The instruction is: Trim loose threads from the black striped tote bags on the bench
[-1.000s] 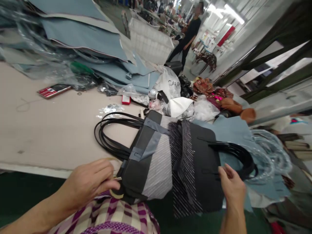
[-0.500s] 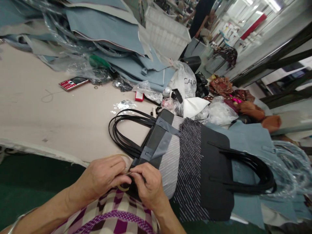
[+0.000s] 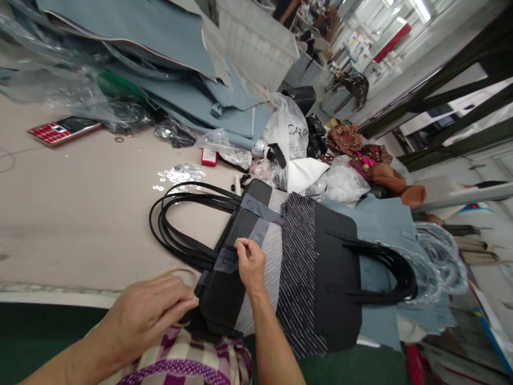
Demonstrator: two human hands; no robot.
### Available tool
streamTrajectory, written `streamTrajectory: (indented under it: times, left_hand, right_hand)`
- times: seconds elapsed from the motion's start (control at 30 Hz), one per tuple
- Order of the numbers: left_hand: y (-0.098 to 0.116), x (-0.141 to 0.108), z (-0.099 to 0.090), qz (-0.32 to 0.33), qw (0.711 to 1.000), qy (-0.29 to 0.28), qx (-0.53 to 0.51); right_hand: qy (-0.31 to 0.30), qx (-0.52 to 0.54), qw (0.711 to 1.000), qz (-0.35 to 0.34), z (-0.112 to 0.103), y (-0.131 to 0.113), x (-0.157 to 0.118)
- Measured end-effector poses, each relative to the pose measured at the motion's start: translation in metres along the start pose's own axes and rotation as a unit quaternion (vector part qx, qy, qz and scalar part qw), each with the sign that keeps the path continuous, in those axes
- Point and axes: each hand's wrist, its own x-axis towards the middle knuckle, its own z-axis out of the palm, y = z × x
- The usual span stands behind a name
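My left hand (image 3: 154, 305) is closed, thumb against fingers, at the near end of a stack of black bag panels (image 3: 230, 267). What it pinches, if anything, does not show. A tan ring-shaped thing (image 3: 186, 275) shows partly behind it, at the table edge. My right hand (image 3: 251, 263) is also closed in a pinch, over the black panels beside the lower grey strip (image 3: 225, 260). I cannot make out what is between its fingertips. Thin black handles (image 3: 180, 246) loop leftward from the panels. An upper grey strip (image 3: 256, 206) lies across them.
To the right lies a black panel (image 3: 339, 267) with striped fabric and thick handles (image 3: 404, 272). Metal discs (image 3: 180, 175), a red-and-white box (image 3: 209, 157) and a red keypad phone (image 3: 64, 131) sit on the table. Blue-grey sheets (image 3: 160, 37) and plastic bags (image 3: 294, 128) fill the back.
My hands, pinched together before, have separated. The right moved up over the panels by the lower strip, and the left shifted left and down in view. The camera view has also shifted.
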Motion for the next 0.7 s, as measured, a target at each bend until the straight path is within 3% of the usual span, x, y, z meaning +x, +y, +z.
streamTrajectory:
  times: [0.07, 0.17, 0.27, 0.37, 0.53, 0.7]
  left_hand:
    - [-0.008, 0.001, -0.002, -0.039, 0.999, -0.012, 0.012]
    - [-0.023, 0.000, -0.006, -0.078, 0.996, -0.023, 0.028]
    - [-0.035, -0.001, -0.008, -0.063, 0.996, -0.015, 0.054]
    - [-0.039, 0.003, -0.009, -0.036, 0.997, 0.004, 0.069]
    - [-0.036, 0.011, -0.012, 0.010, 0.995, 0.009, 0.095]
    - [-0.045, 0.006, -0.010, -0.005, 0.996, 0.005, 0.093]
  right_hand:
    - [-0.043, -0.024, 0.999, -0.007, -0.007, 0.016, 0.008]
    - [-0.078, -0.065, 0.994, 0.030, -0.028, 0.032, 0.000]
    - [-0.070, -0.070, 0.990, 0.095, -0.052, 0.043, -0.011]
    - [-0.059, -0.001, 0.989, 0.135, -0.063, 0.055, -0.004]
    - [0.010, 0.141, 0.977, 0.161, -0.049, 0.068, 0.033]
    - [0.123, 0.222, 0.951, 0.177, -0.052, 0.079, 0.056]
